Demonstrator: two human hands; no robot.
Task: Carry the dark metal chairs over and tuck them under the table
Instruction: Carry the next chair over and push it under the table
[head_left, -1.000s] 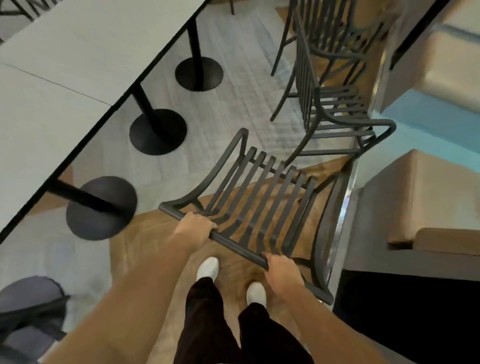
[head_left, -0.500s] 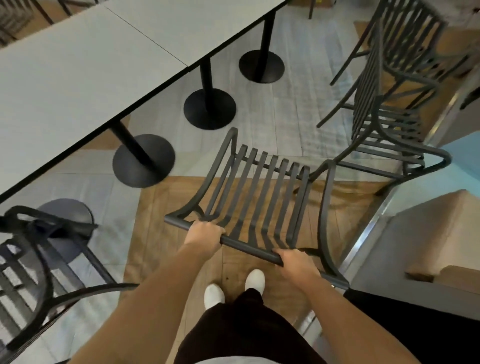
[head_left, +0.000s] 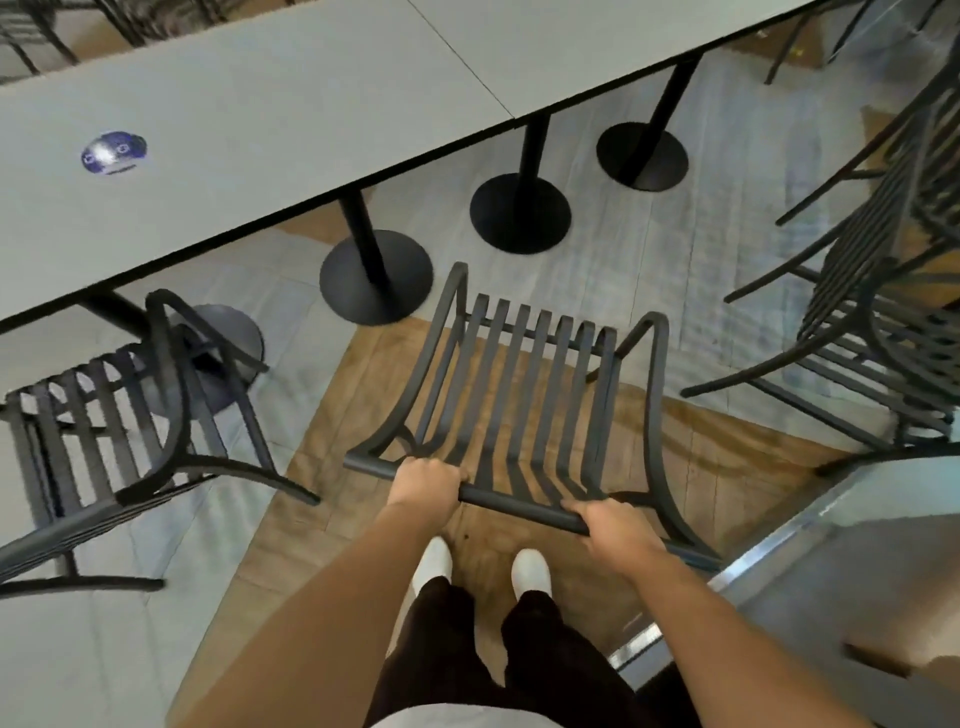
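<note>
A dark metal slatted chair (head_left: 524, 384) is in front of me, its seat pointing toward the long grey table (head_left: 249, 124). My left hand (head_left: 426, 480) grips the top rail of its backrest on the left. My right hand (head_left: 613, 530) grips the same rail on the right. The chair's front edge is short of the table's edge, near the round black pedestal bases (head_left: 376, 278). Another dark chair (head_left: 114, 421) stands at the left, partly under the table.
More dark chairs (head_left: 883, 291) stand stacked at the right. A metal-edged counter or bench (head_left: 810, 551) runs along the lower right. A round blue sticker (head_left: 114, 151) lies on the tabletop. My white shoes (head_left: 531, 571) stand on a wooden floor patch.
The view has swung left and the chair has turned to face the table squarely. The chair at the left has come further into view. Both hands keep their grip on the rail.
</note>
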